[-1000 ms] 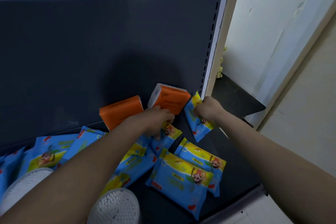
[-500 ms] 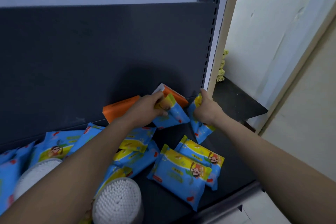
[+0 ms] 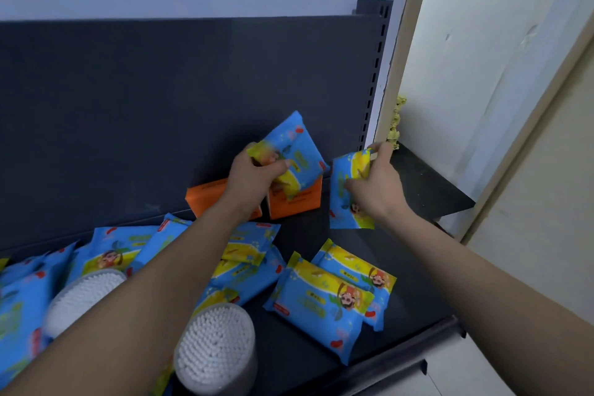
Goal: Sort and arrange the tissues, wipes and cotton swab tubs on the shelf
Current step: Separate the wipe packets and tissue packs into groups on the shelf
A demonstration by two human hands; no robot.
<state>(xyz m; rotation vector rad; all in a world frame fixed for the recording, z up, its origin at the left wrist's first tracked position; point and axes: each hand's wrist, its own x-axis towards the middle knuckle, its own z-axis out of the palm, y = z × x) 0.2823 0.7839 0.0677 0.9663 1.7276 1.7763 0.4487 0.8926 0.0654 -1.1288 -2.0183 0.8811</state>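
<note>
Both hands busy: the left hand (image 3: 254, 183) grips a raised wipes pack (image 3: 291, 151) above the orange tissue boxes (image 3: 294, 201), the right hand (image 3: 374, 185) pinches another pack (image 3: 345, 196), probably upright. Sorting wipes; next, stand them together beside the right hand.

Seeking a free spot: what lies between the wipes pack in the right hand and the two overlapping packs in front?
Only bare shelf lies between the pack in the right hand and the two overlapping packs, as the head view shows.
</note>
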